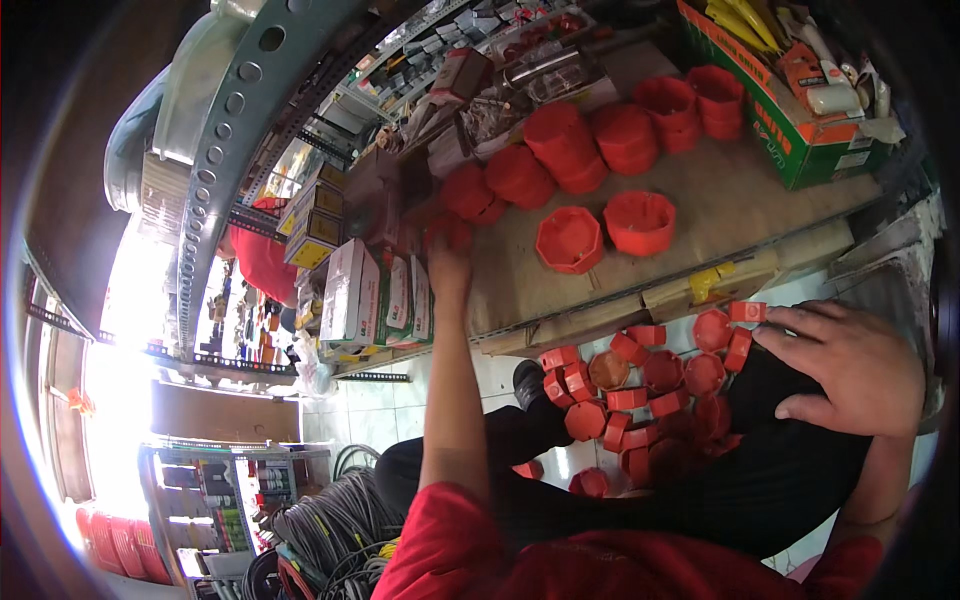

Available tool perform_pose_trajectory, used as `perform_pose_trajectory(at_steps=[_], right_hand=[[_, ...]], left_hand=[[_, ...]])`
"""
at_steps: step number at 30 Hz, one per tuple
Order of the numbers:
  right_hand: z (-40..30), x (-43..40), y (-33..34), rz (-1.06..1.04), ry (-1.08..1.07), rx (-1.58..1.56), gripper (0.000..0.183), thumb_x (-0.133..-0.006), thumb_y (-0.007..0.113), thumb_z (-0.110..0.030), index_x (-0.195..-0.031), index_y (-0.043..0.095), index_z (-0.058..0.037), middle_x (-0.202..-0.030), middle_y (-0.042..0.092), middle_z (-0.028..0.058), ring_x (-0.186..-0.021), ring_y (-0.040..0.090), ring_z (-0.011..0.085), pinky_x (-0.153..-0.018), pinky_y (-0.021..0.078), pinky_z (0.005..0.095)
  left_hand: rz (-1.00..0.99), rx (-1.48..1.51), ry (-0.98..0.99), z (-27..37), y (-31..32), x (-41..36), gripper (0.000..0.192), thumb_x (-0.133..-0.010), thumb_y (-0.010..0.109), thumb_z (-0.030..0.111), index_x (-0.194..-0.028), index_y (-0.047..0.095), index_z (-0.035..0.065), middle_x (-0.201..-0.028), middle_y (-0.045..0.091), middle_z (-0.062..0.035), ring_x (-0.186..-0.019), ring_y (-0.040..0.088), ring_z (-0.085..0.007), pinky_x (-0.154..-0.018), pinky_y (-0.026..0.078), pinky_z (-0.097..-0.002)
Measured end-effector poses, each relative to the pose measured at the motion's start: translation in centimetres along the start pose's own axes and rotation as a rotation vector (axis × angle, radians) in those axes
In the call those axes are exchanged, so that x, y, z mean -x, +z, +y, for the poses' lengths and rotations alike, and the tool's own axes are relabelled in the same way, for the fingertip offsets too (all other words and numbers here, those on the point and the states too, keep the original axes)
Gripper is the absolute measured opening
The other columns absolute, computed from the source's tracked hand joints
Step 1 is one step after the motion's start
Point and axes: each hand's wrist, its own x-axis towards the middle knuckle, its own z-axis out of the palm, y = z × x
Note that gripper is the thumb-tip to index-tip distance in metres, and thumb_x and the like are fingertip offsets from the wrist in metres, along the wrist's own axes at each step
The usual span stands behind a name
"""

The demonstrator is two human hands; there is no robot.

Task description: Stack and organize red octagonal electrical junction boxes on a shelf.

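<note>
My left hand [450, 262] reaches to the far left of the wooden shelf top [502, 289], its fingers around a red octagonal plastic electrical box [448, 229]; the grip is dim and partly hidden. Beside it runs a row of stacked red boxes [521, 176], some stacked in twos or higher. In front of the row sit two single boxes, one tilted with its open side showing [570, 238] and one open side up [640, 221]. My right hand [847, 364] rests on my knee, fingers spread and holding nothing. Its fingertips are close to a small red box [748, 311] in a loose pile [626, 397] on the floor.
A green and orange carton [817, 154] of tools stands at the right end of the shelf top. White and green cartons [356, 296] and yellow boxes [315, 232] stack at the left. Cable coils [330, 517] lie at lower left. Another person's red sleeve [262, 259] shows behind the rack.
</note>
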Motion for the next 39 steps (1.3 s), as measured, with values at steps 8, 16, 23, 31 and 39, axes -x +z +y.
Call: perform_pose_trajectory(at_steps=[8, 16, 23, 31, 39], right_hand=[[0.0, -0.2, 0.2, -0.013, 0.011, -0.011, 0.07, -0.079, 0.075, -0.04, -0.139, 0.054, -0.0114, -0.141, 0.055, 0.0135, -0.127, 0.054, 0.0326, -0.107, 0.044, 0.044], [0.1, -0.5, 0.3, -0.027, 0.01, -0.011, 0.071, -0.078, 0.077, -0.038, -0.139, 0.054, -0.0118, -0.141, 0.055, 0.0109, -0.126, 0.055, 0.0325, -0.104, 0.0457, 0.0438], [0.2, -0.2, 0.3, -0.021, 0.025, 0.025, 0.072, -0.077, 0.078, -0.037, -0.14, 0.054, -0.0115, -0.141, 0.054, 0.0114, -0.125, 0.055, 0.0328, -0.102, 0.0472, 0.044], [-0.1, -0.8, 0.1, -0.053, 0.019, -0.023, 0.072, -0.078, 0.077, -0.037, -0.141, 0.053, -0.0104, -0.143, 0.052, 0.0132, -0.127, 0.053, 0.0337, -0.105, 0.0452, 0.0444], [0.3, -0.6, 0.5, -0.053, 0.044, -0.035, 0.073, -0.078, 0.077, -0.037, -0.141, 0.053, -0.0101, -0.143, 0.053, 0.0134, -0.127, 0.054, 0.0335, -0.106, 0.0444, 0.0451]], left_hand=[[0.036, -0.083, -0.008, 2.3, -0.6, 3.0, 0.029, -0.088, 0.064, 0.02, -0.11, 0.068, 0.0004, -0.11, 0.066, -0.0288, -0.104, 0.063, -0.0455, -0.089, 0.05, -0.0503], [-0.356, 0.264, 0.444, 16.0, -0.4, 7.8, 0.038, -0.088, 0.074, 0.03, -0.112, 0.067, 0.0004, -0.101, 0.07, -0.0177, -0.097, 0.067, -0.0322, -0.082, 0.054, -0.0447], [-0.236, 1.356, -0.8, 13.9, -0.3, 7.7, 0.024, -0.096, 0.068, 0.027, -0.099, 0.059, 0.0045, -0.09, 0.064, -0.0049, -0.068, 0.066, -0.0168, -0.059, 0.052, -0.0296], [-0.266, 0.452, -0.003, 12.7, 0.3, 8.2, 0.066, -0.078, 0.082, 0.036, -0.129, 0.054, 0.0044, -0.111, 0.064, -0.0164, -0.099, 0.065, -0.0334, -0.084, 0.055, -0.0444], [0.053, 0.2, 0.031, 13.8, -0.2, 6.8, 0.081, -0.067, 0.085, 0.031, -0.135, 0.05, 0.0041, -0.125, 0.058, -0.0242, -0.119, 0.055, -0.0451, -0.103, 0.043, -0.0518]])
